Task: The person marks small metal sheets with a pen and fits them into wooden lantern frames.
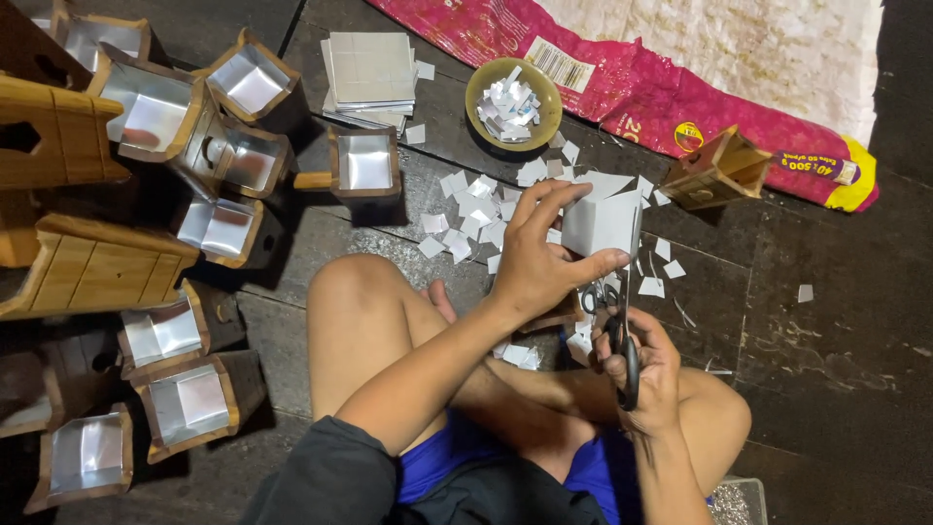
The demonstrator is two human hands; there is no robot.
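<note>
Scissors (622, 335) sit closest, black-handled, gripped in the right hand (649, 374), blades running up the right edge of the silver sheet (601, 222). That sheet hangs above the dark floor (836, 340), pinched by the left hand (535, 262), grip closed on its left side. To cut cleanly, I'd judge the sheet should be kept taut and fed squarely into the blades. It looks stiff, pale and reflective. Below and left of the sheet lie small cut squares (466, 209); beyond it, a bowl (513, 102) of scraps; far left, foil-lined wooden boxes (190, 399).
</note>
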